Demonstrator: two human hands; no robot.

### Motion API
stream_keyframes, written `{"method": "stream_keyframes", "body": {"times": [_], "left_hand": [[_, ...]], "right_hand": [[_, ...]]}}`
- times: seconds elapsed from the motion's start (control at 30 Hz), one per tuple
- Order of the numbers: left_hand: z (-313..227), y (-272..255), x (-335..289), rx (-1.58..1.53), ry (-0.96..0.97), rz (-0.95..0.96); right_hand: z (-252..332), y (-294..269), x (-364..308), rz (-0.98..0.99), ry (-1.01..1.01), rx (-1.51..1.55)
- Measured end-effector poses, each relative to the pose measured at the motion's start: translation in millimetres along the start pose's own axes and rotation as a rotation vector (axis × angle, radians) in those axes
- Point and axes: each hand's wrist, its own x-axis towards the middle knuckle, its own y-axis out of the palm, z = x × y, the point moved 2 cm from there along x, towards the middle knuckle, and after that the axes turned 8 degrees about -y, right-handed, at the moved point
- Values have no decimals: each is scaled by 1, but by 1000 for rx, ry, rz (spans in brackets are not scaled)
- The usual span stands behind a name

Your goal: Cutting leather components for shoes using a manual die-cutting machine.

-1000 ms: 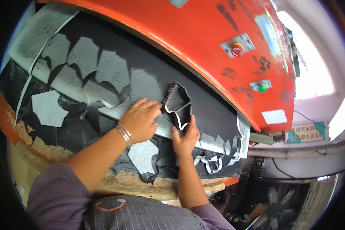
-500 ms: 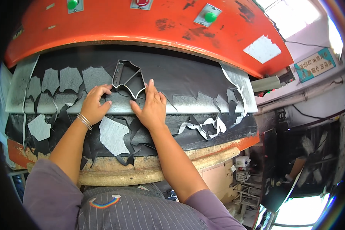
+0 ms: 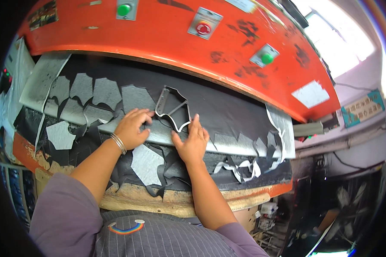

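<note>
A metal cutting die (image 3: pixel 179 107), a thin pointed outline with a crossbar, lies on a black sheet (image 3: pixel 227 115). Beside its lower left corner is my left hand (image 3: pixel 134 127), fingers bent and thumb apart, fingertips at or very near the metal edge. My right hand (image 3: pixel 191 143) rests at the die's lower right, with fingers stretched and the thumb spread below the die's point. Whether either hand's fingertips press on the die I cannot tell. Left of the die, several cut grey pieces (image 3: pixel 107 91) lie in a row. One loose grey piece (image 3: pixel 147 165) sits below my hands.
An orange machine beam (image 3: pixel 158 40) with green and red buttons spans the far side. Black offcuts (image 3: pixel 88 145) and white-edged strips (image 3: pixel 244 169) litter the near part of the bed. A worn wooden rail (image 3: pixel 150 205) runs along the front edge.
The view has turned, so the whole scene sits lower, further right and tilted. Both hands stay beside the die; my left thumb has drawn nearer its fingers.
</note>
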Motion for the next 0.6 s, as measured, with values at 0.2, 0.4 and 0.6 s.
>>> {"method": "stream_keyframes", "body": {"times": [0.2, 0.4, 0.6], "left_hand": [[7, -1, -7, 3, 21, 7], [7, 2, -10, -50, 45, -36], [18, -49, 2, -280, -62, -60]], "right_hand": [[8, 4, -1, 8, 4, -48], [7, 4, -7, -9, -34, -85], [12, -54, 38, -224, 100, 437]]}}
